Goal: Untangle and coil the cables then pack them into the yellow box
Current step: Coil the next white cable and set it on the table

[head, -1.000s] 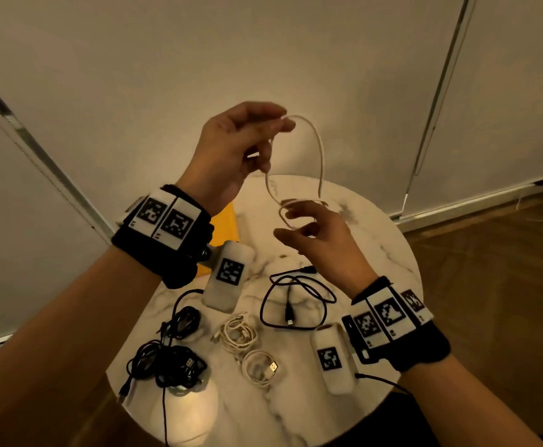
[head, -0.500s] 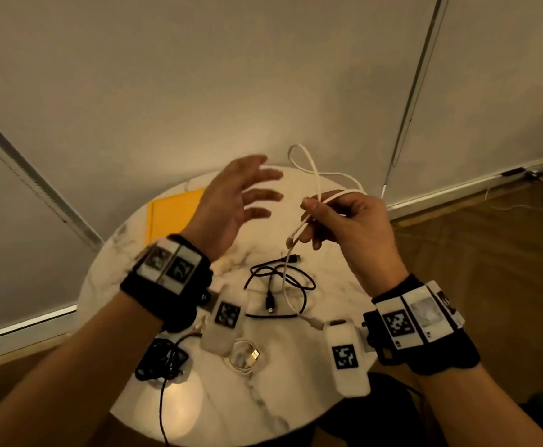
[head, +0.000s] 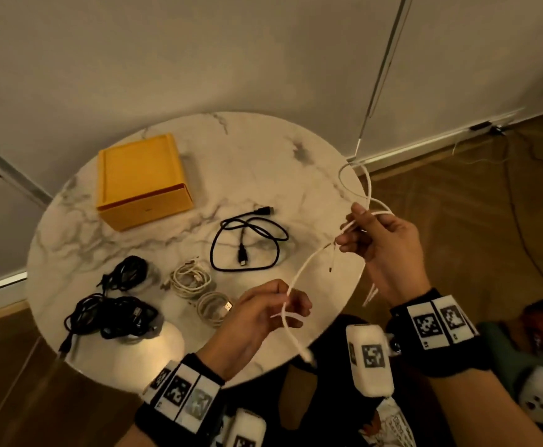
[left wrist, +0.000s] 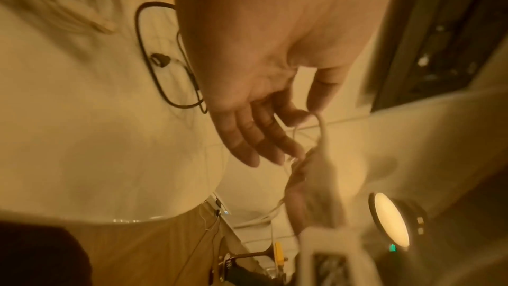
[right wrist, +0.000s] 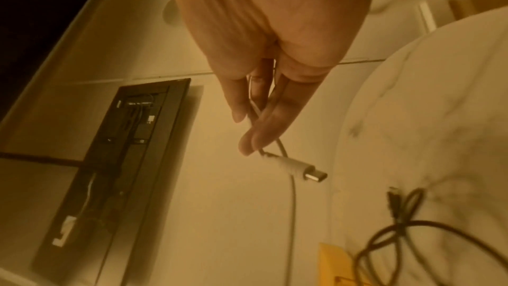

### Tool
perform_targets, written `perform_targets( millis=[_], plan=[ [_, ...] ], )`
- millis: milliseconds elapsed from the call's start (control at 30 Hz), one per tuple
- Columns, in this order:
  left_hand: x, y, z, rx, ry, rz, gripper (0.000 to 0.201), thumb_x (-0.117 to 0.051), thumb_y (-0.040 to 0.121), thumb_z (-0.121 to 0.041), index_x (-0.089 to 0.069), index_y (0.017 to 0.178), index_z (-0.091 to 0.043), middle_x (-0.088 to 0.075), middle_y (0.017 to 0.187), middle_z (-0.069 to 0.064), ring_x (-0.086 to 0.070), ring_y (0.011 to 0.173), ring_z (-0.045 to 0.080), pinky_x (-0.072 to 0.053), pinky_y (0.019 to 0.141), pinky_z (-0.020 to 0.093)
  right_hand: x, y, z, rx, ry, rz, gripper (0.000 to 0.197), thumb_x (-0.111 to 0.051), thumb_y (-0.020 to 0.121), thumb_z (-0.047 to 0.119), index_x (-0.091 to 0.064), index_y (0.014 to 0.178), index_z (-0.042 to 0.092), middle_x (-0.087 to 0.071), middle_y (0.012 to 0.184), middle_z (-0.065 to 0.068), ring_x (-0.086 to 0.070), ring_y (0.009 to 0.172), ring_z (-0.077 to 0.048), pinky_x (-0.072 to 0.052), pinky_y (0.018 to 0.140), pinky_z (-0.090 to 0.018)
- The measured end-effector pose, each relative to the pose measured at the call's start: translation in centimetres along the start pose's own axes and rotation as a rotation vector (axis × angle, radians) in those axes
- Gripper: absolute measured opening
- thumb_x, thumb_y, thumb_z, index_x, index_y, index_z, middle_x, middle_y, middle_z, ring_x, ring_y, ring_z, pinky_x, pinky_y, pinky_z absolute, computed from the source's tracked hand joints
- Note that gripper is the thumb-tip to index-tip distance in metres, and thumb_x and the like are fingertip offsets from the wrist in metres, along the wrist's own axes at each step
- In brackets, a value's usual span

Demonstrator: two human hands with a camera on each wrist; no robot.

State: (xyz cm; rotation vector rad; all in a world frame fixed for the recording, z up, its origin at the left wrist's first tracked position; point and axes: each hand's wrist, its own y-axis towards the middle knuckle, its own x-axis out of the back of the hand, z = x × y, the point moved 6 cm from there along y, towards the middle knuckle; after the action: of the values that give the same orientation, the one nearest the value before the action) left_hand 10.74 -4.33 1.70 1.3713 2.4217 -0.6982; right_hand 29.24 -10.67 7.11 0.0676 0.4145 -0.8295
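Observation:
A white cable (head: 308,262) hangs in the air between my two hands, over the right edge of the table. My right hand (head: 349,233) grips gathered loops of it, and one loop (head: 365,182) stands up above the fingers. In the right wrist view the cable's white plug (right wrist: 301,169) sticks out just past my fingertips. My left hand (head: 291,298) pinches the cable lower down and nearer to me, thumb against forefinger (left wrist: 298,114); the free end with its plug (head: 307,354) dangles below. The yellow box (head: 141,182) sits shut at the table's far left.
On the round marble table (head: 263,162) lie a loose black cable (head: 247,243), two white coils (head: 189,279) (head: 213,306) and two black bundles (head: 128,275) (head: 112,314). A wood floor and a thin wire (head: 476,156) by the skirting are at the right.
My left hand, open half a second ago, now pinches the cable lower down. The right hand has moved right with its loops. The view has tilted down, so the whole box shows.

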Motion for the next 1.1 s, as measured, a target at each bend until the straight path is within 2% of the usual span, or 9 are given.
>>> perform_targets(
  millis=[100,167,267,400,600,700,867,967,1100],
  plan=[
    [1.7,-1.1,0.0,0.109,-0.207,-0.09,0.011,-0.052,0.079,-0.018,-0.045,0.076,-0.012,-0.053,0.066,0.011,-0.051,0.052,0.021,-0.048,0.054,0.03,1.2,-0.5,-2.8,-0.096,-0.081,0.022,0.024,-0.066,0.08,0.019,-0.064,0.077,-0.005,-0.065,0.062,-0.016,-0.064,0.048,-0.023,-0.054,0.047,-0.028],
    [3.1,-1.9,0.2,0.159,-0.206,-0.144,0.012,-0.05,0.087,-0.014,-0.043,0.078,-0.015,-0.036,0.059,0.001,-0.03,0.041,0.01,-0.028,0.041,0.021,2.0,-0.8,-4.9,-0.161,-0.159,0.045,0.024,-0.064,0.084,0.016,-0.064,0.079,-0.008,-0.066,0.064,-0.019,-0.065,0.05,-0.026,-0.056,0.047,-0.03],
    [5.2,-3.4,1.1,0.229,-0.128,-0.257,0.007,-0.053,0.085,-0.012,-0.049,0.079,-0.014,-0.028,0.059,-0.002,-0.018,0.041,0.005,-0.01,0.04,0.017,3.7,-1.3,-7.7,-0.272,-0.305,0.082,0.021,-0.058,0.092,0.01,-0.066,0.086,-0.009,-0.069,0.077,-0.024,-0.068,0.057,-0.029,-0.056,0.048,-0.03],
    [7.1,-6.0,2.9,0.323,-0.067,-0.311,0.007,-0.057,0.082,-0.014,-0.052,0.08,-0.011,-0.027,0.057,-0.003,-0.019,0.039,0.003,-0.01,0.038,0.014,6.6,-2.4,-10.1,-0.386,-0.507,0.147,0.024,-0.061,0.09,0.011,-0.068,0.084,-0.011,-0.069,0.078,-0.027,-0.067,0.06,-0.027,-0.053,0.048,-0.028],
    [7.9,-8.5,5.9,0.496,0.215,-0.244,0.024,-0.056,0.088,-0.032,-0.048,0.07,-0.018,-0.028,0.053,-0.006,-0.018,0.042,0.003,-0.012,0.036,0.013,10.6,-4.4,-11.0,-0.464,-0.762,0.264,0.037,-0.06,0.092,0.014,-0.054,0.059,-0.003,-0.055,0.05,-0.016,-0.054,0.046,-0.021,-0.044,0.052,-0.022],
    [8.3,-8.5,5.2,0.423,0.267,-0.216,0.026,-0.057,0.084,-0.034,-0.058,0.065,-0.017,-0.022,0.054,-0.004,-0.015,0.043,0.004,-0.013,0.036,0.014,13.9,-4.5,-11.1,-0.496,-0.843,0.196,0.036,-0.057,0.093,0.012,-0.055,0.063,-0.007,-0.055,0.052,-0.014,-0.055,0.05,-0.026,-0.046,0.052,-0.024],
    [10.0,-7.7,3.9,0.348,0.133,-0.292,0.033,-0.052,0.086,-0.029,-0.072,0.084,-0.003,-0.025,0.054,-0.002,-0.016,0.042,0.006,-0.007,0.041,0.02,17.1,-4.7,-12.0,-0.577,-1.088,0.144,0.031,-0.057,0.096,0.022,-0.063,0.074,0.001,-0.065,0.06,-0.013,-0.064,0.051,-0.027,-0.047,0.051,-0.029],
    [9.8,-7.1,3.4,0.308,0.057,-0.275,0.032,-0.052,0.086,-0.026,-0.071,0.088,-0.001,-0.029,0.056,0.0,-0.017,0.045,0.007,-0.009,0.043,0.022,14.3,-4.7,-10.7,-0.5,-1.139,0.209,0.025,-0.058,0.095,0.022,-0.066,0.078,0.007,-0.069,0.062,-0.01,-0.067,0.055,-0.024,-0.049,0.056,-0.029],
    [8.2,-6.3,2.9,0.221,0.026,-0.17,0.024,-0.057,0.089,-0.018,-0.071,0.091,0.001,-0.041,0.057,0.005,-0.031,0.048,0.012,-0.025,0.046,0.021,4.7,-5.6,-8.0,-0.106,-0.974,0.373,0.011,-0.065,0.09,0.01,-0.07,0.086,0.019,-0.071,0.078,0.005,-0.067,0.072,-0.005,-0.053,0.069,-0.022]
  ],
)
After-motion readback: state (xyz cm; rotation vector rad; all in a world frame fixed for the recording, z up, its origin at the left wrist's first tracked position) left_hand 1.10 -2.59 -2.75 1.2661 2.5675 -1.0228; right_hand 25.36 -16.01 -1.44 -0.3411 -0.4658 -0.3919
